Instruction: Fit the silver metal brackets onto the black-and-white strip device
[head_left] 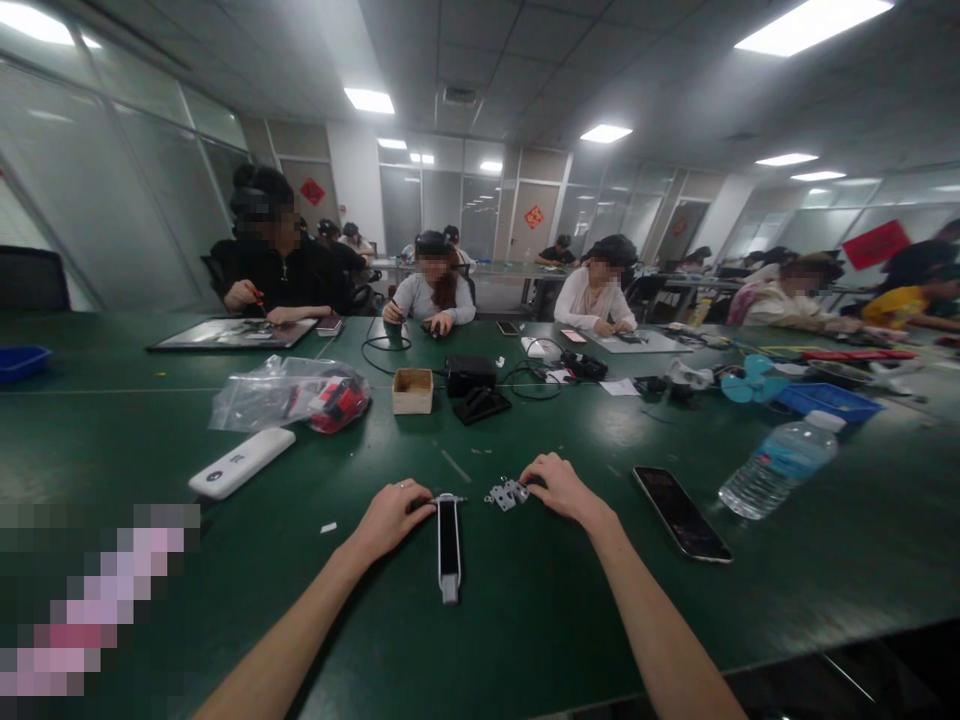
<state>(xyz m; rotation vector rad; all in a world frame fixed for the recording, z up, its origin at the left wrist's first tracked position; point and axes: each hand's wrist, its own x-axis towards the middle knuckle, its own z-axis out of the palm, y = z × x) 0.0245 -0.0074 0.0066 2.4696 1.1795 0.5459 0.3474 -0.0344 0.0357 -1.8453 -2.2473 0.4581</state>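
Note:
A slim device (448, 545) with a black face, a pale frame and a grey lower end lies lengthwise on the green table. My left hand (391, 520) is closed at its upper end, thumb and fingers pinched together. A thin dark rod seems to run from those fingertips across the device's top; what exactly they hold is too small to make out. To the right is a little cluster of grey metal plates (508, 494) with holes. My right hand (561, 487) reaches down to the cluster, its fingertips pinched on the plate at the right edge.
A black phone (681, 512) and a water bottle (781, 465) are on the right. Leftward lie a white oblong device (242, 463) and a plastic bag (292, 393). A small cardboard box (412, 391) stands ahead beside a black case (470, 374). Several people sit across the table.

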